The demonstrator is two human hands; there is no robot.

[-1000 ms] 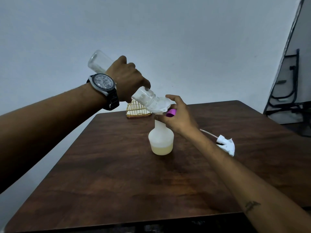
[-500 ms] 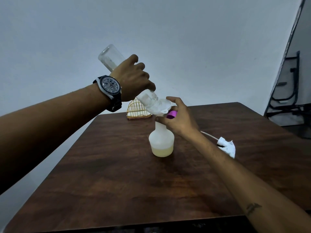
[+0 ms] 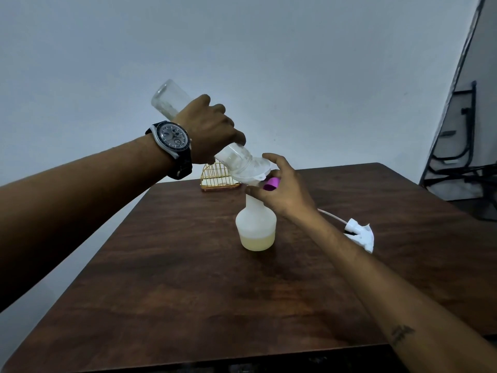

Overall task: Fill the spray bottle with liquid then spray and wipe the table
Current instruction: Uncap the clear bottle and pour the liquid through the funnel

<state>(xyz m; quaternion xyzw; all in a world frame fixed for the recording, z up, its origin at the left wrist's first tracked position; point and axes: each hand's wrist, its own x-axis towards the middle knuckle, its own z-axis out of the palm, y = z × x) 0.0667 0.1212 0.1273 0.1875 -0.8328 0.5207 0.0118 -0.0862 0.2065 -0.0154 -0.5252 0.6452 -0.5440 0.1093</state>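
Observation:
A white spray bottle (image 3: pixel 255 227) stands uncapped on the dark wooden table (image 3: pixel 188 278), with pale yellow liquid in its bottom. A white funnel (image 3: pixel 254 172) sits in its neck. My left hand (image 3: pixel 208 130) grips a clear plastic bottle (image 3: pixel 172 99), tipped steeply with its mouth in the funnel; it looks almost empty. My right hand (image 3: pixel 282 192) steadies the funnel and the spray bottle's neck and also holds a small purple cap (image 3: pixel 271 183). The white trigger spray head (image 3: pixel 361 234) with its tube lies on the table to the right.
A small gold wire holder (image 3: pixel 217 177) stands near the table's far edge behind the bottles. A black metal frame (image 3: pixel 457 146) leans by the wall at the far right, off the table. A watch is on my left wrist.
My left hand has raised the clear bottle's base, so it tilts more steeply into the funnel. The right hand and the spray bottle stay in place.

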